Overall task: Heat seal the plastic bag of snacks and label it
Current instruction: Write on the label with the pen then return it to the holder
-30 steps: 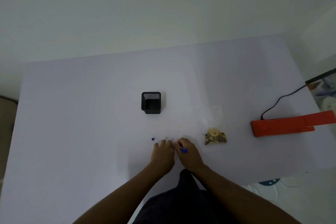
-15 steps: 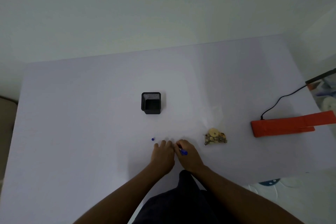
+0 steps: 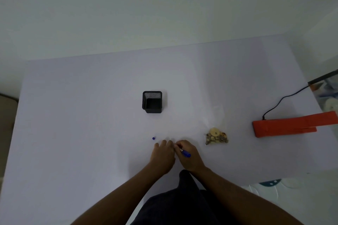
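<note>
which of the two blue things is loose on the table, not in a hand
The small blue pen cap, lying alone left of the left hand. The blue pen is gripped in the right hand.

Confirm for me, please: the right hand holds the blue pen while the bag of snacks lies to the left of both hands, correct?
Not quite. In the head view the right hand holds the blue pen, but the bag of snacks lies to the right of both hands.

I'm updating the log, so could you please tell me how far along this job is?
Sealing looks finished: the snack bag lies apart from the orange sealer. In hand: the right hand holds a blue pen, the left hand resting beside it. No label shows on the bag yet.
</note>
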Demonstrator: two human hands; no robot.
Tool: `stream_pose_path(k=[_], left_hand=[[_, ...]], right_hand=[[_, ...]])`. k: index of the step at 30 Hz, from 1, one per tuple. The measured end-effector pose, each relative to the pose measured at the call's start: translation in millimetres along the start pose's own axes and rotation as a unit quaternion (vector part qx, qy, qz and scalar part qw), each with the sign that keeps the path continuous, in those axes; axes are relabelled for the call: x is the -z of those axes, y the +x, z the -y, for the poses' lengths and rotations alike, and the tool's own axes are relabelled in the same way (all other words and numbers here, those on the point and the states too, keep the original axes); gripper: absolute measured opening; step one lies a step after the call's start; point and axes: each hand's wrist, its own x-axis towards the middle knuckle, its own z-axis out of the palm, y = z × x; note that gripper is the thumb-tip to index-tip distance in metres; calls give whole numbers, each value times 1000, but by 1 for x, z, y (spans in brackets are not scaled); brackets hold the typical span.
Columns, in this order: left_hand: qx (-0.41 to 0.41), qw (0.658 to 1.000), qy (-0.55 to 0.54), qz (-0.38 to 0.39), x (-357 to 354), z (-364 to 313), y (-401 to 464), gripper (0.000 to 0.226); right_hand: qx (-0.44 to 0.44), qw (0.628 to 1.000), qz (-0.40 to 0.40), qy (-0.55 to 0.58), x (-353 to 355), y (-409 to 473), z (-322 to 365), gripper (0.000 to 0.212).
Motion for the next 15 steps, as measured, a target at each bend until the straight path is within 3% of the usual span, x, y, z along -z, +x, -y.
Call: stream_pose_path(k=[4, 8, 11, 15], left_hand=[[-13, 997, -52, -52, 0, 14, -2, 39], [96, 977, -126, -143, 11, 39, -3, 45], [163, 965, -172, -116, 5, 58, 2, 43], [197, 948, -231, -93, -2, 68, 10, 18]], right_hand=[[-9, 999, -8, 36, 3, 0, 0, 14], [-7, 998, -14, 56, 7, -1, 6, 15], [4, 999, -12, 52, 6, 3, 6, 14], [12, 997, -21, 67, 15, 15, 20, 13]])
